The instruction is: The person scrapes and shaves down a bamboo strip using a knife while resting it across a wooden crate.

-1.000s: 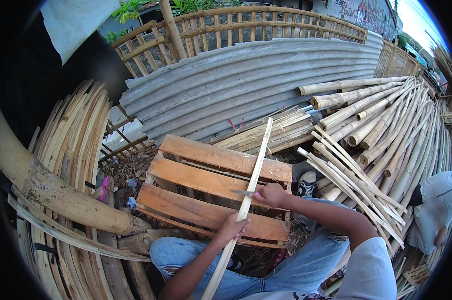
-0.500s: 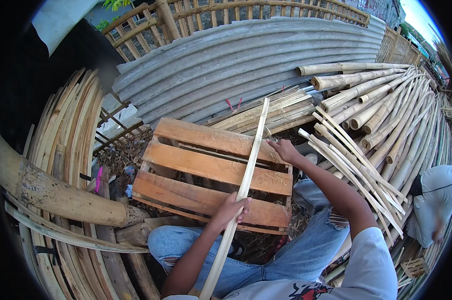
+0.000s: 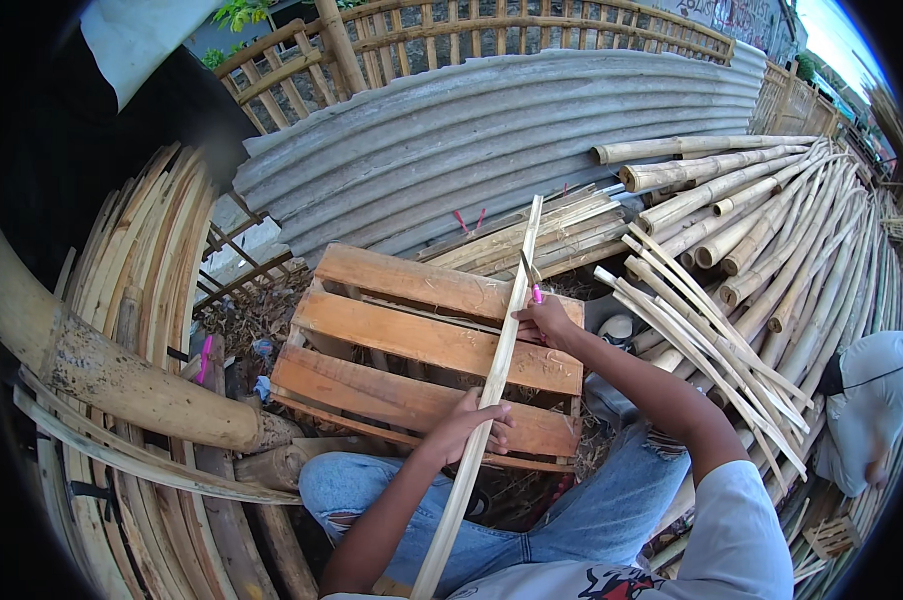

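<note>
A long pale bamboo strip point(image 3: 505, 350) slants across the slatted wooden crate point(image 3: 402, 318), from my lap to above the crate's far edge. Around its lower half my left hand point(image 3: 464, 425) is closed, with the fingertips showing on the right side. Farther up, my right hand point(image 3: 547, 322) is closed on a small knife point(image 3: 537, 294) with a pink handle. The knife's dark, thin blade lies against the strip just above the hand. Part of the handle is hidden by my fingers.
Whole bamboo poles point(image 3: 712, 205) are stacked at the right, with split strips point(image 3: 717, 345) leaning on them. More strips point(image 3: 137, 250) stand at the left beside a thick bamboo pole point(image 3: 142, 385). Behind the crate is a corrugated sheet point(image 3: 472, 130). A person point(image 3: 867, 410) is at the far right.
My right hand has moved down and left to the strip, and the pink-handled knife now shows in it. My left hand still grips the strip.
</note>
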`<state>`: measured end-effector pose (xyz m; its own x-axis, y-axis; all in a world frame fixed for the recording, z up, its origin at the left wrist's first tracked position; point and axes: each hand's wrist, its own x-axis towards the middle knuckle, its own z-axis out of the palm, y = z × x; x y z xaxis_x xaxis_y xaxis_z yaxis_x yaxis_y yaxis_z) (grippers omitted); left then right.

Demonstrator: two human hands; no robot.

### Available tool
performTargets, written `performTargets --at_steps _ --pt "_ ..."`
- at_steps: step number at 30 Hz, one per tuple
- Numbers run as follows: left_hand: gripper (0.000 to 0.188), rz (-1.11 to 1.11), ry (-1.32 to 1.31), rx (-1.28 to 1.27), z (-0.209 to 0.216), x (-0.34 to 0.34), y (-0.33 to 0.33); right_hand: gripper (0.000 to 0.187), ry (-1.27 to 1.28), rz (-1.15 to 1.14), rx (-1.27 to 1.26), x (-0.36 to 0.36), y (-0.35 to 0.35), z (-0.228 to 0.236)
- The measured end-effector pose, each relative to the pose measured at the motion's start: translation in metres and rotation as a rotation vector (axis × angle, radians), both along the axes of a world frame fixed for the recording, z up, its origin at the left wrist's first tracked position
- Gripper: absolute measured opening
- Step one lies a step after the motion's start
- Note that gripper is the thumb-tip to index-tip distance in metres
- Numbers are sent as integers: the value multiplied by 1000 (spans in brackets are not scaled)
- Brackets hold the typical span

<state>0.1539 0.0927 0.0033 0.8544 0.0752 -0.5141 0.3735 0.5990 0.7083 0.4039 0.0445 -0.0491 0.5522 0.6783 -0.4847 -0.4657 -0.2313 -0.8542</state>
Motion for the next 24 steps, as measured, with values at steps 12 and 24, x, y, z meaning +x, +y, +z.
performTargets --at_steps 12,24 --pt "18 10 -10 17 -18 -2 0 55 -475 159 -280 36 -14 25" --pt "32 -18 91 9 -13 -3 -11 65 -1293 506 -388 19 -49 -23"
